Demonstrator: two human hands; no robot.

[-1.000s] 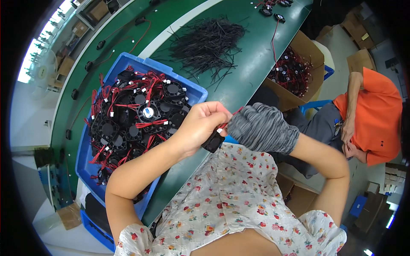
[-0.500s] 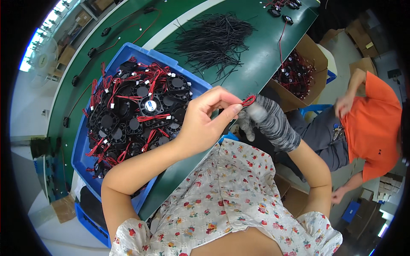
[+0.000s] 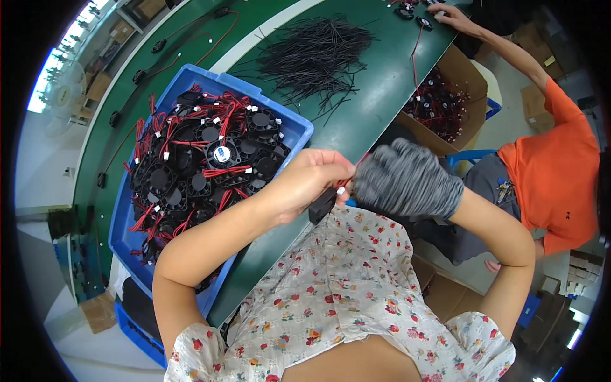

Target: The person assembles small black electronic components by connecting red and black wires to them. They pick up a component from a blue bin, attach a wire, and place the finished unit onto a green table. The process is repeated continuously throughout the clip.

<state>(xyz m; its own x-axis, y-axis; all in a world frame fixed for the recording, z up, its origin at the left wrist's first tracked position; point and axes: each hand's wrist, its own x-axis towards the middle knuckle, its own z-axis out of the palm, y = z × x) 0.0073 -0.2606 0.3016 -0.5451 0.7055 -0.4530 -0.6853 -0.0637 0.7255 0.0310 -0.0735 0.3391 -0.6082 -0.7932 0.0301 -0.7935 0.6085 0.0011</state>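
My bare left hand [image 3: 305,181] is closed, thumb and fingers pinching the folded red-and-black wire [image 3: 344,183] of a small cooling fan. A white plug [image 3: 340,190] pokes out below the fingertips. The black fan [image 3: 322,205] hangs under that hand, partly covered by it. Right beside the wire, my right hand [image 3: 407,180] in a grey striped knit glove is curled into a fist, slightly blurred; what its fingers grip is hidden. Left of both hands, a blue tray [image 3: 299,130] holds a heap of black fans [image 3: 198,184] with bundled red wires.
Black ties [image 3: 315,60] lie piled on the green table [image 3: 382,83]. A cardboard box [image 3: 474,114] of wired fans stands beyond its right edge. A person in an orange shirt [image 3: 554,178] reaches to fans [image 3: 404,11] at the far end. More fans [image 3: 139,76] line the left strip.
My gloved hand has turned and closed into a fist beside the wire. Both hands sit slightly lower, and the fan now shows beneath the left. The other person's arm has stretched to the table.
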